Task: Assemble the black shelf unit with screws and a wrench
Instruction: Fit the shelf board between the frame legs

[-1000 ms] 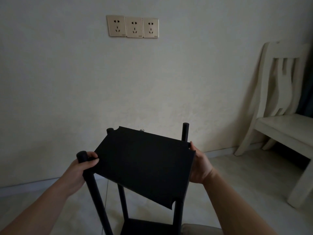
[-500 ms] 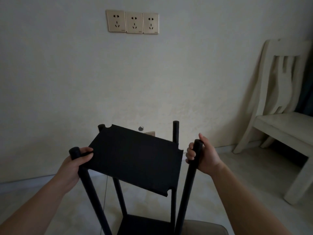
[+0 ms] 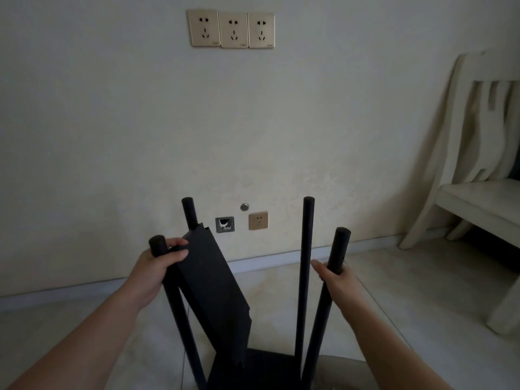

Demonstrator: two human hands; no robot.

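The flat black shelf panel [image 3: 213,288] hangs steeply tilted between the four round black metal posts [image 3: 305,249], its low corner near the bottom shelf [image 3: 261,367]. My left hand [image 3: 157,266] grips the near-left post and pinches the panel's top edge. My right hand [image 3: 336,277] wraps the near-right post [image 3: 334,266]. If my pinch slips, I think the panel drops and the splayed posts spread apart.
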